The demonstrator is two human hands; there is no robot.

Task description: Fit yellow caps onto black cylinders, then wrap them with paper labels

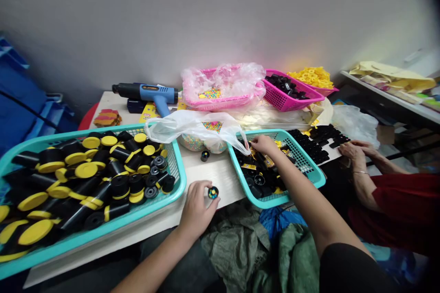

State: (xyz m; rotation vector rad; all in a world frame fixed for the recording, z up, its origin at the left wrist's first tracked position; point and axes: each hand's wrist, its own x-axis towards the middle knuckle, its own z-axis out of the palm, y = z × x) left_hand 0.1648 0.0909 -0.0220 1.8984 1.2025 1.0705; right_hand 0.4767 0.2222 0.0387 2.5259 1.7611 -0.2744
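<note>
Between its thumb and fingers, my left hand (199, 208) pinches a small black cup (213, 192) with coloured beads showing inside. It is held just over the front part of the white table. My right hand (265, 144) reaches into the turquoise basket (242, 183) of black and yellow plastic parts; its fingers are bent down among them and I cannot make out what they grip. A second black cup (205, 155) with beads stands on the table between the baskets. Behind it sits a white plastic bag (192, 124) holding many coloured beads.
A large turquoise basket (182, 171) full of black cylinders with yellow caps stands at left. Behind are a blue heat gun (160, 94), a plastic-lined pink basket (220, 104) and a magenta basket (292, 100) of black parts. At right, a co-worker's hands (357, 151) are beside black pieces (309, 146).
</note>
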